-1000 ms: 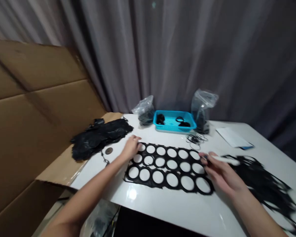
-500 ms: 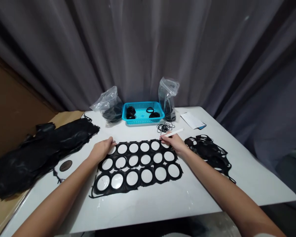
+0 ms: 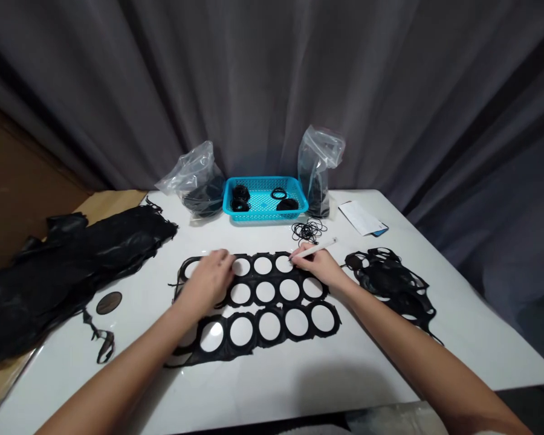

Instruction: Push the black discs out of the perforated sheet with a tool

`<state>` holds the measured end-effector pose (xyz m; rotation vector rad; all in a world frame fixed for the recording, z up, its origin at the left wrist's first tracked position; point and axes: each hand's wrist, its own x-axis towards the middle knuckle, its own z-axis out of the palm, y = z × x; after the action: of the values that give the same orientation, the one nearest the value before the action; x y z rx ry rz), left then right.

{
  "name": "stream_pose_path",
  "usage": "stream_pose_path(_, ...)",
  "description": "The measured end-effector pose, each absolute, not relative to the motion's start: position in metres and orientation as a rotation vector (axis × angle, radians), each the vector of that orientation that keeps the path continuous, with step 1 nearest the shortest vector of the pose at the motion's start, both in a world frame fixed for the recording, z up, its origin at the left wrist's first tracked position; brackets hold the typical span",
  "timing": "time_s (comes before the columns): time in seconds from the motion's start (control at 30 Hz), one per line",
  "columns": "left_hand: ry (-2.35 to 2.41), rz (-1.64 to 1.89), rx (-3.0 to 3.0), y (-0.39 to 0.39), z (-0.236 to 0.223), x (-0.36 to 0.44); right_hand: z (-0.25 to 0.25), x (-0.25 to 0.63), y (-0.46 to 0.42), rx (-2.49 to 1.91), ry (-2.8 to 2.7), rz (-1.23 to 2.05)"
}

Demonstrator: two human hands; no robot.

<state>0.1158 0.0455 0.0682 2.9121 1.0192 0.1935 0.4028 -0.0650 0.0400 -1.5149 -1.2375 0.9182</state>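
Observation:
A black rubber sheet (image 3: 272, 305) punched with rows of round holes lies flat on the white table (image 3: 299, 374) in front of me. My left hand (image 3: 208, 281) rests palm down on its left part, fingers laid flat over the holes. My right hand (image 3: 317, 266) sits at the sheet's upper right edge, closed round a thin white stick-like tool (image 3: 315, 248) whose tip points at the sheet.
A teal basket (image 3: 265, 199) with black rings stands at the back between two clear plastic bags (image 3: 197, 181) (image 3: 320, 169). Loose thin rings (image 3: 306, 230) lie before it. Black sheet piles lie left (image 3: 72, 260) and right (image 3: 390, 281). A paper (image 3: 360, 217) and a dark disc (image 3: 109, 302) also lie here.
My left hand slid right from the sheet's left end onto the holes. The right hand with the white tool stayed at the upper right edge. The camera view shifted slightly.

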Motion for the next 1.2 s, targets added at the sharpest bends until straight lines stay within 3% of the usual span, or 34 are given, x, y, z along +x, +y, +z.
stream_pose_path(0.17, 0.55, 0.24, 2.905, -0.001, 0.039, 0.159, 0.041, 0.392, -0.07, -1.557, -1.368, 0.97)
stream_pose_path(0.53, 0.603, 0.126, 2.907, -0.003, 0.031, 0.16, 0.034, 0.392, -0.066, -1.542, -1.398, 0.948)
stream_pose_path(1.0, 0.693, 0.362, 2.868, -0.005, 0.033, 0.117, 0.049, 0.384, -0.079, -1.551, -1.247, 0.888)
stream_pose_path(1.2, 0.67, 0.426, 2.883, -0.024, 0.034, 0.099, 0.056, 0.355, -0.09, -1.51, -1.349, 1.057)
